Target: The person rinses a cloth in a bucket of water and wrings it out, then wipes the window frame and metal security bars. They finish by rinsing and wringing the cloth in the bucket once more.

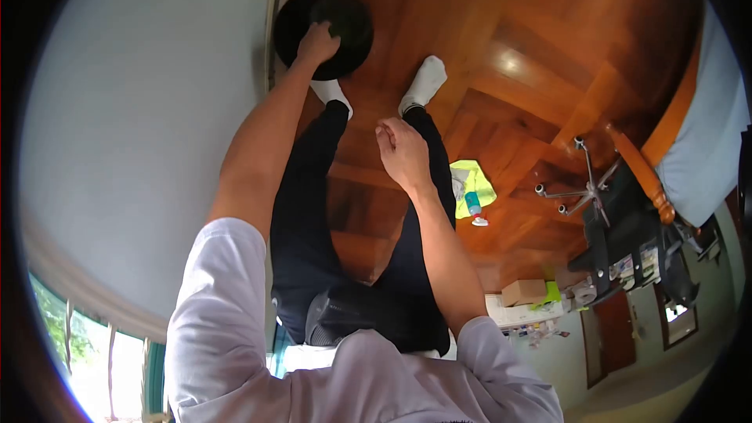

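Observation:
I am bent far over, looking at my own legs in dark trousers and my white socks (423, 82) on a wooden parquet floor (501, 23). My left hand (317, 43) reaches down to a black round object (352, 19) that rests on the floor beside the wall. Its fingers are curled on top of the object. My right hand (401, 153) hangs in front of my knees with the fingers loosely curled, and nothing shows in it.
A white wall (117, 149) runs along the left. A yellow-green cloth (479, 180) with a small bottle (473, 204) lies on the floor. Further right are an office chair's star base (583, 184), a wooden bed frame (650, 180) and a cardboard box (523, 291).

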Action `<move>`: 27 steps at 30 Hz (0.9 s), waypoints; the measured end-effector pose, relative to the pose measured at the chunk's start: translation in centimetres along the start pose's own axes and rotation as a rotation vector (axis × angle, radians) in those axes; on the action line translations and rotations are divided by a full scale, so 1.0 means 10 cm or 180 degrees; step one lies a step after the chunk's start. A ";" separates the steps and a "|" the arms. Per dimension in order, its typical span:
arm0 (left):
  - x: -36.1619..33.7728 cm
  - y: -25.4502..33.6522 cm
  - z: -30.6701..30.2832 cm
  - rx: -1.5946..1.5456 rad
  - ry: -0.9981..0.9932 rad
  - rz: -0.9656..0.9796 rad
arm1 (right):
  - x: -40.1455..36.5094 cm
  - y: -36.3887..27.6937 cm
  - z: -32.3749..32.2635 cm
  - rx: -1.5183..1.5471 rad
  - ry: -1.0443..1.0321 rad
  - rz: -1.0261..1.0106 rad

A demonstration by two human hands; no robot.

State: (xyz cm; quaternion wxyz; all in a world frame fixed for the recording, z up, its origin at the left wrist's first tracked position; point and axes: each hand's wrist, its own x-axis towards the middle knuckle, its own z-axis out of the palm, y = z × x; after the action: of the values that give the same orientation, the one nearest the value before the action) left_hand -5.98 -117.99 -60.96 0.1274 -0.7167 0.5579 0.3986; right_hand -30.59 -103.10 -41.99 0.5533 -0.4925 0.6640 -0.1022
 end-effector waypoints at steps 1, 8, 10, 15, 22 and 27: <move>0.21 -0.01 0.10 0.0172 -0.0593 -0.0385 | 0.09 0.08 0.10 0.0084 -0.0056 0.0077; 0.80 -0.94 1.84 0.1747 0.1637 0.1182 | 0.48 -0.18 0.13 0.0197 -0.0348 0.0051; 0.86 -0.72 1.60 0.0836 0.0669 0.0609 | 0.57 -0.24 0.04 0.0496 -0.0467 0.0276; 0.94 -0.92 1.46 0.0063 -0.0272 0.0324 | 0.71 -0.24 0.25 0.1663 -0.0842 0.0869; -0.28 -0.36 0.25 -0.1387 0.1026 0.0575 | 1.88 -0.19 1.13 0.2697 -0.0265 0.1715; -0.81 0.20 0.00 -0.2147 0.1148 0.0871 | 2.66 -0.07 1.38 0.3812 -0.0366 0.2419</move>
State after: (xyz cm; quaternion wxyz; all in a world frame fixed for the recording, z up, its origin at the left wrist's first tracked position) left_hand -8.27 -113.02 -54.68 -0.2690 -0.6958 0.4995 0.4404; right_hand -16.14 -118.19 -63.45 0.7603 0.1572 0.5894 -0.2233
